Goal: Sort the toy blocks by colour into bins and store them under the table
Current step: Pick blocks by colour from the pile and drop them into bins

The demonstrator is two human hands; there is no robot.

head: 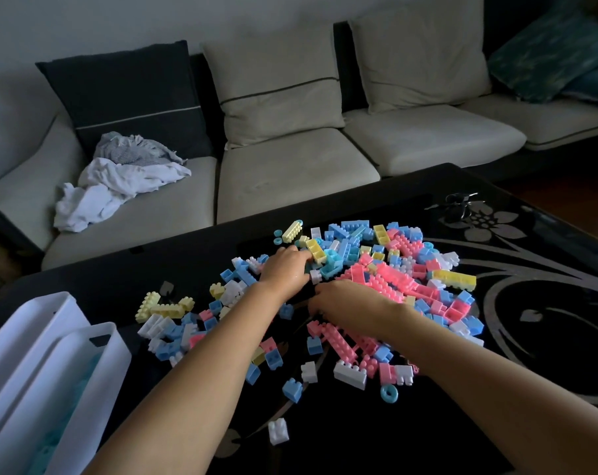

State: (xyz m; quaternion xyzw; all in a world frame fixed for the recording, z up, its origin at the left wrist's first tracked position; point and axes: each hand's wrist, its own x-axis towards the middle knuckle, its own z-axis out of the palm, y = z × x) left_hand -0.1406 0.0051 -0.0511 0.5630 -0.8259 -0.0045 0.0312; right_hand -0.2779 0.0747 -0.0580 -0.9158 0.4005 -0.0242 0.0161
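A heap of pastel toy blocks (386, 279), pink, blue, yellow, white and teal, is spread over the black table (516, 337). My left hand (283, 265) reaches into the heap's far side, fingers curled among teal and yellow blocks; what it holds is hidden. My right hand (345, 303) lies palm down on the pink blocks at the heap's middle, its fingertips hidden. Two white bins (50, 368) stand at the table's left front corner; the nearer one has teal blocks inside.
A beige sofa (290, 166) with cushions runs behind the table, with crumpled white and grey cloths (119, 180) on its left seat. A bunch of keys (458, 204) lies at the table's far right. Loose blocks lie scattered toward the front edge, such as a white one (278, 430).
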